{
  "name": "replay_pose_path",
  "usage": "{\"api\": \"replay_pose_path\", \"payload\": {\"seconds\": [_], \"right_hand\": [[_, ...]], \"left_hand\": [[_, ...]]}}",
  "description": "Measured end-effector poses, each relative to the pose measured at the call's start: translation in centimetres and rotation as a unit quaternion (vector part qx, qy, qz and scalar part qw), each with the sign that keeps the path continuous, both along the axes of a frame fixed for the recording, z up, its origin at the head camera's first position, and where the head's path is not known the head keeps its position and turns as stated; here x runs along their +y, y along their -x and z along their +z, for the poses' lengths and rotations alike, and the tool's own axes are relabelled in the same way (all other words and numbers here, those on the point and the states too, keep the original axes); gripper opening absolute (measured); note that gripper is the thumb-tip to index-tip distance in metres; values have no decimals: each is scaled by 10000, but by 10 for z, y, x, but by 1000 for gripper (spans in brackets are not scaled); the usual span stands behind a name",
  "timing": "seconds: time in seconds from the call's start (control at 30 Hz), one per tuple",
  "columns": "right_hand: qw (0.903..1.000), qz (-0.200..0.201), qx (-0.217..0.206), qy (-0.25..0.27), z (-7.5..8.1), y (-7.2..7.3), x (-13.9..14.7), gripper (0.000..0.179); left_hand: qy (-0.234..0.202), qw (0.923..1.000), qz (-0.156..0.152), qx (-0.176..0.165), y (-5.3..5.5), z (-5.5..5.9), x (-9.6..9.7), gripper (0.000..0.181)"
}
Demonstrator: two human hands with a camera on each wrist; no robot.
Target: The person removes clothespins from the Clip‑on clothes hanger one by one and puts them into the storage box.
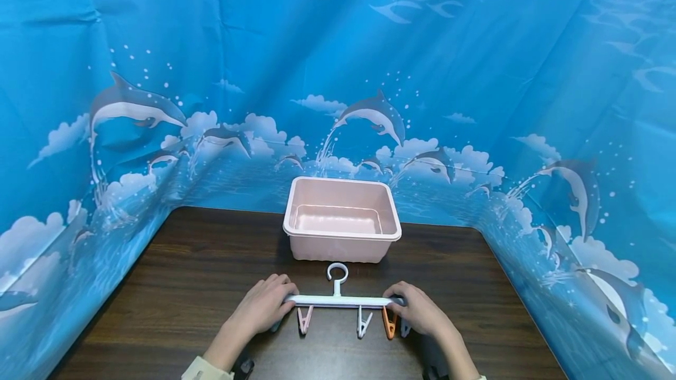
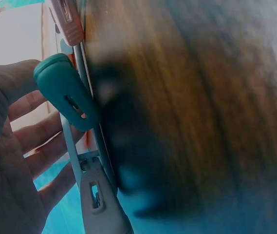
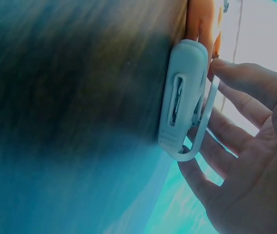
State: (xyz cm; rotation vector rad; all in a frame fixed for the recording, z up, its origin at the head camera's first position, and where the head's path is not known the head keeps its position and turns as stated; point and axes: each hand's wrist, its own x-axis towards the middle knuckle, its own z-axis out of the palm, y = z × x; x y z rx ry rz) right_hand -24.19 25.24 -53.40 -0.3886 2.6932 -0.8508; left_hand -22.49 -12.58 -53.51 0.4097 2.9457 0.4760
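Note:
A white clip hanger [image 1: 343,302] lies level over the table, its round hook pointing away from me. My left hand [image 1: 264,305] grips the bar's left end, and my right hand [image 1: 419,311] grips the right end. Pink [image 1: 303,328], white [image 1: 361,331] and orange [image 1: 390,331] clips hang along the bar. In the left wrist view a teal clip [image 2: 55,80] sits by my thumb, with a grey clip [image 2: 106,209] nearer the end. The right wrist view has a pale clip [image 3: 187,63] at the other end, beside my thumb and fingers.
Just behind the hanger's hook stands a pale pink plastic basin [image 1: 338,248] near the table's far edge. The dark wooden table [image 1: 211,263] is enclosed by a blue dolphin-print curtain [image 1: 253,63] at the back and sides.

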Motion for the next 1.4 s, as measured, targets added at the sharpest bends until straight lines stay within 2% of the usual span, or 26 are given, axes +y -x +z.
{"api": "replay_pose_path", "payload": {"seconds": [0.5, 0.93, 1.17, 1.4], "right_hand": [[10000, -32, -46, -54, 3, -5, 3, 14], [9998, -1, -208, 16, 5, -7, 5, 11], [9998, -87, -156, 36, 9, -9, 5, 12], [9995, -150, -248, 83, 11, -11, 4, 11]], "left_hand": [[-38, 9999, -99, -20, -8, 9, 4, 6], [-180, 9995, -172, 190, -13, 9, 1, 9], [-230, 9988, -314, 296, -15, 10, -1, 8], [-451, 9980, -400, 195, -16, 10, -4, 6]]}}
